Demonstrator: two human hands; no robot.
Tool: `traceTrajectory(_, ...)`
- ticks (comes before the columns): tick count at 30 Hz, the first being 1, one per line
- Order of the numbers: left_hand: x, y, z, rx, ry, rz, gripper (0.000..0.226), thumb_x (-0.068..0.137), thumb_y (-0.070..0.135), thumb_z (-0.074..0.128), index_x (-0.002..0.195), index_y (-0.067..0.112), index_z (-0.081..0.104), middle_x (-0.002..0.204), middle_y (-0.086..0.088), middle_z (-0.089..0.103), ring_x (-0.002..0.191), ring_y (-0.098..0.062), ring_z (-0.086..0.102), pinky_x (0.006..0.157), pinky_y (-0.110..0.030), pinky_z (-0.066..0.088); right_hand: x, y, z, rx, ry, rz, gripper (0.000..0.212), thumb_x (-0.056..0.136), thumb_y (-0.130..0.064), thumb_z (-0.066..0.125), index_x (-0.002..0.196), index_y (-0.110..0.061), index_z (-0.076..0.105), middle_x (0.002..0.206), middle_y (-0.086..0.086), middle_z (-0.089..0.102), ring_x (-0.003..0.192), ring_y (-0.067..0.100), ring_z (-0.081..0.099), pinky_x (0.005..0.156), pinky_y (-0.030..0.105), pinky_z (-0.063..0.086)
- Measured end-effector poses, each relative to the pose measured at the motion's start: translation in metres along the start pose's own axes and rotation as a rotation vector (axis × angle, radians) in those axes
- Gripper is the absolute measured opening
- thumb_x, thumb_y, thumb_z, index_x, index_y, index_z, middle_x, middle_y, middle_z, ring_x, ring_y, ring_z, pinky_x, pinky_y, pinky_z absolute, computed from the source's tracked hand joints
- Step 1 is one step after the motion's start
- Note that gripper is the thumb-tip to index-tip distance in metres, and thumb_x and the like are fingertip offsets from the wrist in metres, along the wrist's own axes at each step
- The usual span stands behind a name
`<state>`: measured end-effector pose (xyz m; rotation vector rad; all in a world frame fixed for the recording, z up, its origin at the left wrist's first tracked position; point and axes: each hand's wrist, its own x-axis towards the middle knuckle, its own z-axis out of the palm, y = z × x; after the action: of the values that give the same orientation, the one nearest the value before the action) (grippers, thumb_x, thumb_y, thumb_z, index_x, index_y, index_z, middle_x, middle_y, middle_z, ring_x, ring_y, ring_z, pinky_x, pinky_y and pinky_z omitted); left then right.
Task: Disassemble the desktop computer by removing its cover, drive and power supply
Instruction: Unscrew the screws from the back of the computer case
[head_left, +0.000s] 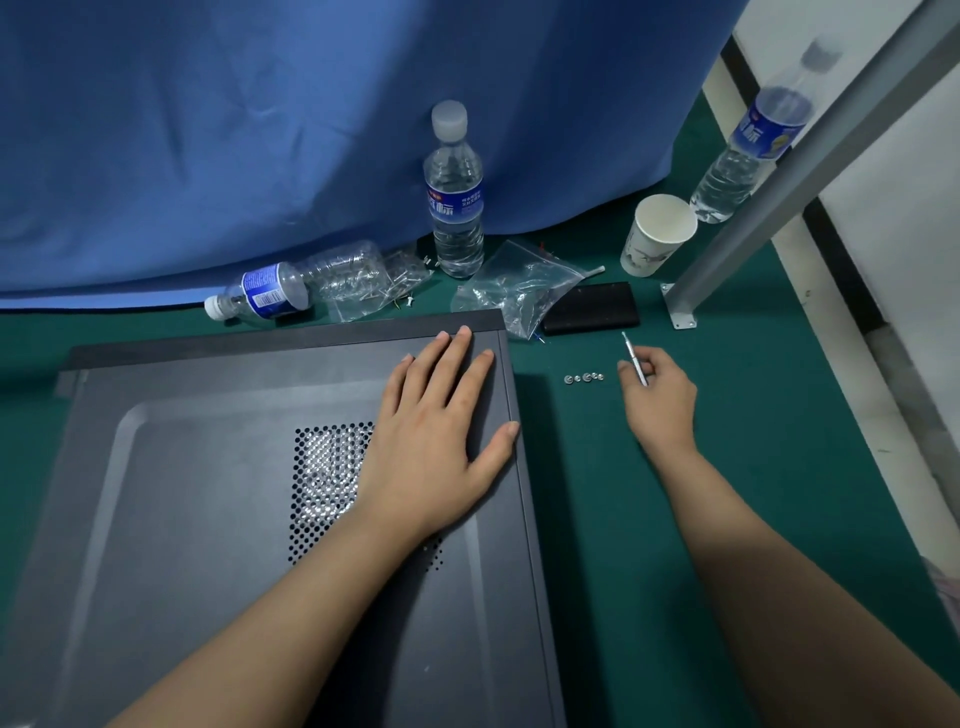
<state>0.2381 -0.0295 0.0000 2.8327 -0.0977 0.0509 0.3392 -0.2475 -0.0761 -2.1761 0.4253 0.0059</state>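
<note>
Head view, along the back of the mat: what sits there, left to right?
Lying bottle → upright bottle → zip bag → black case → paper cup → far bottle.

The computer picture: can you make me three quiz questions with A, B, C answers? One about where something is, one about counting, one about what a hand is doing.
1. Where are the little screws?
A. On the green table right of the computer case
B. Inside the paper cup
C. On top of the case

2. How many water bottles stand upright?
A. None
B. Two
C. Five

3. What is the left hand doing?
A. Holding a bottle
B. Lying flat on the case cover
C. Gripping the screwdriver

Answers:
1 A, they lie in a short row on the table between the case cover and the right hand.
2 B, one bottle stands by the blue curtain, another behind the metal post; a third lies down.
3 B, the left hand rests with straight fingers on the cover; the right hand holds the screwdriver.
</note>
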Motion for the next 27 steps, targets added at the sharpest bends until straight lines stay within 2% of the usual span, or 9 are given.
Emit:
traceTrajectory(2,-0.001,0.000,0.000,-0.009,0.000,0.002,0.070,0.089,0.059,0.027,0.146,0.021,0.035,0.158,0.001,0.021,0.146,-0.017,0.013,0.119,-0.036,0.007,-0.014,-0.013,-0.007,0.086,0.034,0.031,0.018,0.094,-0.015,0.049,0.103,-0.009,0.064,0.087,0.004,0.066,0.063,0.011,0.048,0.058,0.018,0.037)
traceTrajectory(4,-0.001,-0.001,-0.002,-0.043,0.000,0.007,0.067,0.090,0.058,0.032,0.146,0.021,0.035,0.158,0.000,0.020,0.145,-0.017,0.013,0.119,-0.035,0.007,-0.035,-0.028,-0.014,0.187,0.034,0.059,0.020,0.095,-0.012,0.044,0.099,-0.011,0.064,0.076,-0.001,0.063,0.056,0.008,0.042,0.052,0.016,0.035)
traceTrajectory(7,-0.008,-0.004,-0.009,-0.185,0.012,-0.020,0.056,0.093,0.043,0.051,0.142,0.017,0.043,0.157,-0.003,0.023,0.144,-0.020,0.018,0.118,-0.034,0.012,-0.078,-0.052,-0.023,0.361,-0.107,0.101,0.020,0.095,-0.009,0.044,0.098,-0.011,0.064,0.068,-0.004,0.056,0.054,0.008,0.041,0.054,0.022,0.034)
traceTrajectory(10,-0.042,-0.013,-0.017,-0.209,0.009,-0.059,0.054,0.091,0.035,0.057,0.140,0.015,0.045,0.157,-0.005,0.021,0.143,-0.024,0.018,0.117,-0.034,0.014,-0.130,-0.070,-0.032,0.460,-0.260,0.100,0.015,0.095,-0.008,0.049,0.089,-0.013,0.062,0.063,-0.002,0.054,0.045,0.004,0.040,0.042,0.017,0.032)
traceTrajectory(15,-0.154,-0.045,-0.033,-0.160,0.042,-0.182,0.058,0.087,0.032,0.064,0.140,0.017,0.045,0.158,-0.011,0.017,0.144,-0.030,0.018,0.116,-0.036,0.013,-0.217,-0.075,-0.043,0.393,-0.367,-0.007,0.016,0.092,-0.009,0.054,0.089,-0.023,0.062,0.062,-0.001,0.058,0.046,0.006,0.044,0.040,0.018,0.037)
traceTrajectory(21,-0.288,-0.084,-0.054,-0.129,0.156,-0.523,0.068,0.081,0.035,0.072,0.141,0.016,0.045,0.157,-0.017,0.014,0.144,-0.035,0.012,0.116,-0.044,0.011,-0.314,-0.058,-0.042,0.317,-0.425,-0.129,0.016,0.090,-0.008,0.059,0.092,-0.023,0.063,0.057,-0.005,0.058,0.043,0.006,0.049,0.043,0.019,0.043)
traceTrajectory(24,-0.338,-0.100,-0.063,-0.198,0.183,-0.660,0.074,0.080,0.038,0.073,0.144,0.023,0.039,0.158,-0.016,0.014,0.144,-0.033,0.011,0.115,-0.045,0.012,-0.357,-0.047,-0.035,0.298,-0.472,-0.151,0.018,0.090,-0.007,0.060,0.094,-0.025,0.063,0.059,-0.003,0.059,0.045,0.008,0.053,0.046,0.020,0.046)
traceTrajectory(25,-0.352,-0.105,-0.065,-0.277,0.180,-0.687,0.075,0.081,0.037,0.072,0.145,0.026,0.036,0.157,-0.014,0.018,0.144,-0.031,0.015,0.114,-0.045,0.016,-0.371,-0.043,-0.033,0.292,-0.493,-0.156,0.019,0.090,-0.007,0.059,0.096,-0.024,0.063,0.061,-0.003,0.060,0.045,0.008,0.054,0.046,0.020,0.047)
traceTrajectory(27,-0.371,-0.113,-0.067,-0.498,0.189,-0.730,0.074,0.083,0.034,0.072,0.146,0.031,0.033,0.147,-0.007,0.041,0.136,-0.024,0.036,0.108,-0.040,0.031,-0.396,-0.035,-0.028,0.279,-0.540,-0.158,0.019,0.091,-0.007,0.057,0.098,-0.024,0.063,0.063,-0.003,0.061,0.045,0.006,0.055,0.047,0.021,0.049)
